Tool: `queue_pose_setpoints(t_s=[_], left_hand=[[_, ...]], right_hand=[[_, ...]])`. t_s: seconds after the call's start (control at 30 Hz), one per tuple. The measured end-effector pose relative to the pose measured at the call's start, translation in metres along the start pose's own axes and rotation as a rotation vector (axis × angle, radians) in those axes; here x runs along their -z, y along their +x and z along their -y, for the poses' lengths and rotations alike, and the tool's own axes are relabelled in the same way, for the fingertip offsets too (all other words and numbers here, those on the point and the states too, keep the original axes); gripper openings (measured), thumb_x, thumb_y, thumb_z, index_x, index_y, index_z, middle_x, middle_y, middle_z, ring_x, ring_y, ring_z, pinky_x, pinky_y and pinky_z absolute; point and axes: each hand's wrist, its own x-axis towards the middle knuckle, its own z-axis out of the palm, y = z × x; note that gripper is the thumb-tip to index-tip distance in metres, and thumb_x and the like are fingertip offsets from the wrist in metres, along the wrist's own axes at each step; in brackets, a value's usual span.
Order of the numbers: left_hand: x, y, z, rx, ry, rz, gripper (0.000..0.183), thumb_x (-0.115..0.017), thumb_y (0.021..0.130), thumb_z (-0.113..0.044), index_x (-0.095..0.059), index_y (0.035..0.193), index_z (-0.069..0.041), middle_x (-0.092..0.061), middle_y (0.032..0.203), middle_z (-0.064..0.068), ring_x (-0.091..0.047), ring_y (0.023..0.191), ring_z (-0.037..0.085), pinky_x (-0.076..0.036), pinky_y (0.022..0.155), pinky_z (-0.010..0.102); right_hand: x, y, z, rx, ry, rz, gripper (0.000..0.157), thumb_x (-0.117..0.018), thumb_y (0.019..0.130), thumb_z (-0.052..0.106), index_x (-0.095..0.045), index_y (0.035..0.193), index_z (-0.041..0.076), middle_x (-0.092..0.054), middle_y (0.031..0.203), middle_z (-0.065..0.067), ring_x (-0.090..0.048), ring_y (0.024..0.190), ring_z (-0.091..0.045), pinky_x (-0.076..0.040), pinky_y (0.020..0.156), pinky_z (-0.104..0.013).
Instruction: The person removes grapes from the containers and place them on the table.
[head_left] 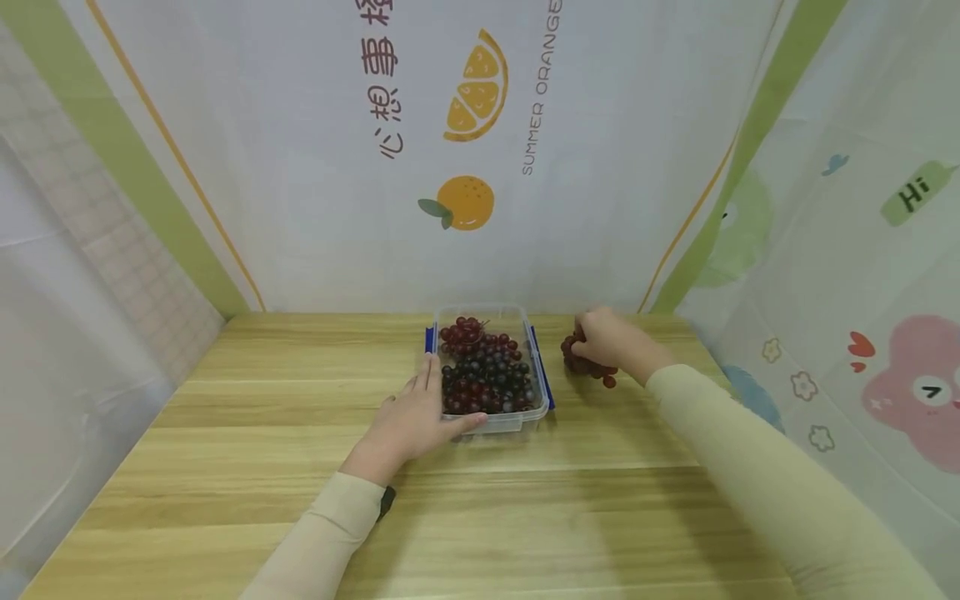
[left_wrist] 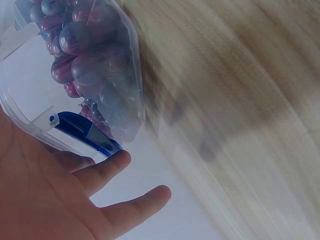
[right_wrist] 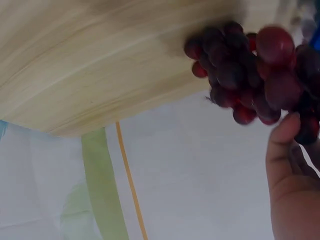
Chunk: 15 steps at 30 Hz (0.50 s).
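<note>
Head view: your L hand [head_left: 412, 418] lies w/ fingers fairly straight & spread along the L side of a clear, smooth plastic box [head_left: 504, 423], thumb across the near rim; it isn't gripping. Box is rectangular w/ rounded corners, blue clips [head_left: 542, 371] jutting out on both sides, & holds round, glossy grapes [head_left: 487, 368], red to near-black, w/ a thin stem showing up top. Your R hand [head_left: 611, 340], fingers curled, has hold of a dark red grape bunch [head_left: 577, 362] just R of the box, approx. level w/ its middle; can't tell if the bunch touches the worktop [head_left: 300, 467]. R wrist view shows your thumb against the tightly packed, shiny berries. Worktop has pale, streaky wood grain; behind it hangs soft, creased white cloth [head_left: 330, 208] w/ orange-fruit prints.
</note>
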Motion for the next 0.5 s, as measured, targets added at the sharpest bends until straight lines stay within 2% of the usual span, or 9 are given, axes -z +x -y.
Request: queue_pose_setpoints(t_s=[0.17, 0.27, 0.37, 0.5], left_hand=[[0.001, -0.001, 0.000, -0.005, -0.007, -0.011, 0.132, -0.030, 0.069, -0.098, 0.006, 0.158, -0.008, 0.004, 0.167, 0.009, -0.021, 0.151, 0.033, -0.031, 0.107, 0.069], [0.000, -0.001, 0.001, 0.000, -0.010, -0.008, 0.132, -0.031, 0.068, -0.098, 0.007, 0.158, -0.009, 0.005, 0.167, 0.008, -0.020, 0.151, 0.032, -0.030, 0.108, 0.069], [0.000, -0.001, 0.001, 0.000, -0.007, -0.005, 0.131, -0.031, 0.069, -0.098, 0.008, 0.157, -0.009, 0.005, 0.167, 0.008, -0.020, 0.151, 0.033, -0.031, 0.108, 0.068], [-0.001, 0.000, 0.001, 0.003, -0.005, -0.003, 0.131, -0.030, 0.069, -0.098, 0.009, 0.157, -0.010, 0.005, 0.167, 0.008, -0.020, 0.151, 0.033, -0.032, 0.108, 0.067]], right_hand=[[-0.011, -0.001, 0.003, 0.035, -0.124, -0.046, 0.016, -0.060, 0.095, 0.022, -0.060, 0.093, 0.006, -0.057, 0.091, -0.009, -0.057, 0.076, -0.021, -0.052, 0.070, -0.037], [-0.020, -0.002, 0.003, 0.112, -0.226, -0.114, 0.017, -0.058, 0.096, 0.020, -0.061, 0.096, 0.003, -0.056, 0.090, -0.009, -0.055, 0.072, -0.018, -0.052, 0.066, -0.035], [-0.032, -0.004, 0.003, 0.224, -0.310, -0.217, 0.016, -0.057, 0.096, 0.016, -0.064, 0.094, 0.001, -0.056, 0.085, -0.009, -0.055, 0.067, -0.017, -0.052, 0.061, -0.033], [-0.045, -0.009, 0.004, 0.328, -0.429, -0.305, 0.010, -0.063, 0.095, 0.010, -0.065, 0.099, 0.001, -0.058, 0.092, -0.010, -0.058, 0.073, -0.019, -0.055, 0.062, -0.032]])
